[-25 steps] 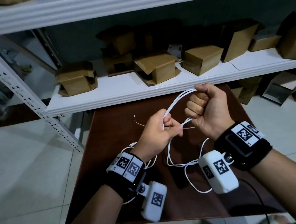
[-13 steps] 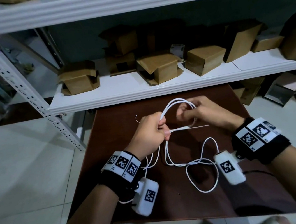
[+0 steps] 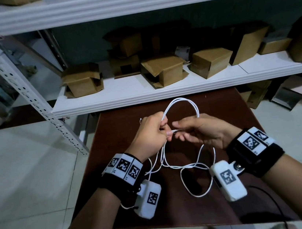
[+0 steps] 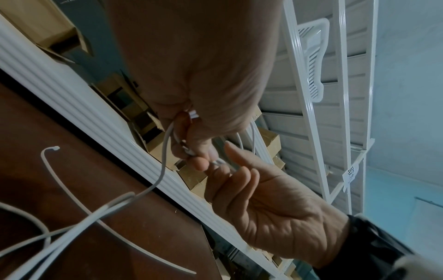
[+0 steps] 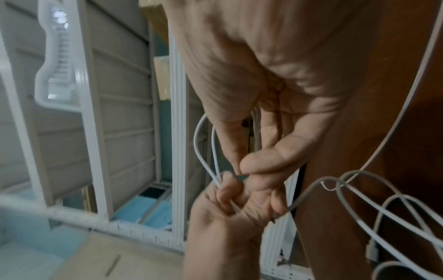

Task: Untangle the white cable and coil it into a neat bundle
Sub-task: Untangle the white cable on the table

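The white cable arches in a two-strand loop above the brown table. My left hand grips the strands where the loop begins, with its fingers curled round them. My right hand lies palm up just right of it. Its thumb and fingertips pinch the strands beside the left thumb, and the far side of the loop drops behind it. Slack cable trails in loose curves on the table under both wrists. One free cable end sticks out to the left of the left hand.
A white shelf edge overhangs the table's far side, carrying several cardboard boxes. A perforated rack upright slants down at the left. More boxes sit on the tiled floor at the right.
My right hand has opened from a raised fist round the loop and dropped beside the left hand. The loop has widened and both hands are lower.
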Motion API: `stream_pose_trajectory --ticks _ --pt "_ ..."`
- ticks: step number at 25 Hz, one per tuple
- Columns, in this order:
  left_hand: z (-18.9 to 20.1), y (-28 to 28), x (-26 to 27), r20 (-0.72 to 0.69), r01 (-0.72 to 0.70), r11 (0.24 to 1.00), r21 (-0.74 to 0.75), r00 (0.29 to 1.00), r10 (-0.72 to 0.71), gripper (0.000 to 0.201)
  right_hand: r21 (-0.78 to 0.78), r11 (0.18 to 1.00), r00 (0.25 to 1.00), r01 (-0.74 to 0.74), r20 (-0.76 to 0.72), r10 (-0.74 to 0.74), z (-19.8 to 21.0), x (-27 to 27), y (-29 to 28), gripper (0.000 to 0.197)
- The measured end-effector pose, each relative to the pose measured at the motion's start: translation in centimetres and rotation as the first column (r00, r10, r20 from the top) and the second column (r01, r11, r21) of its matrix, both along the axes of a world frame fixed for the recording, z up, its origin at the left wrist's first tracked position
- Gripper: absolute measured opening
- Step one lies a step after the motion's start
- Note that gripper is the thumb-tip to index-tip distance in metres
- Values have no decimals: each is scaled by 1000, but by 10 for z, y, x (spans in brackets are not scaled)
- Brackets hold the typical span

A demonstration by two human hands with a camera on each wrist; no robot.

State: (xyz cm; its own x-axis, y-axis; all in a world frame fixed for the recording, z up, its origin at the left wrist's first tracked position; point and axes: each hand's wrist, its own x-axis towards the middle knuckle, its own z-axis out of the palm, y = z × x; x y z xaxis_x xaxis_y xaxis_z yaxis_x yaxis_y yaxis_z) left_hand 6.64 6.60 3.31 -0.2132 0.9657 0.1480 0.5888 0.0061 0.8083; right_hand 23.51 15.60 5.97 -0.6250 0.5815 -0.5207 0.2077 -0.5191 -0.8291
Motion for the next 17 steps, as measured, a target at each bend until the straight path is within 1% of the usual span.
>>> stream_pose_trajectory --ticks 1,3,5,7,9,11,13,15,17 --pt "-1 0 0 -1 5 1000 -13 1000 -5 41 23 1000 1000 -3 10 3 -2 -2 -4 8" --pt "-3 -1 1 6 7 999 -37 1000 -6 42 76 996 999 45 9 -46 -5 -5 -8 10" --pt "-4 0 2 76 6 1000 -17 997 -4 42 138 984 994 112 -15 -111 -5 -6 -8 11" --pt "-4 1 2 224 -8 1000 3 974 7 45 170 972 987 159 -29 -156 -3 -6 -8 19" --pt "-1 0 2 415 -31 1000 0 909 29 45 182 967 984 176 -38 -172 0 -5 -8 24" --pt "2 -2 1 546 -35 999 -15 837 38 39 168 965 979 202 -47 -196 2 -5 -7 24" --pt "3 -3 -1 597 -23 999 -46 801 46 36 163 960 974 228 -54 -222 1 -5 -5 23" --pt "5 -3 -4 599 -17 998 -67 799 54 31 173 955 970 241 -53 -236 0 -5 -3 23" --pt "5 -4 -8 596 -19 998 -64 802 53 18 166 953 967 255 -58 -249 0 -4 0 26"
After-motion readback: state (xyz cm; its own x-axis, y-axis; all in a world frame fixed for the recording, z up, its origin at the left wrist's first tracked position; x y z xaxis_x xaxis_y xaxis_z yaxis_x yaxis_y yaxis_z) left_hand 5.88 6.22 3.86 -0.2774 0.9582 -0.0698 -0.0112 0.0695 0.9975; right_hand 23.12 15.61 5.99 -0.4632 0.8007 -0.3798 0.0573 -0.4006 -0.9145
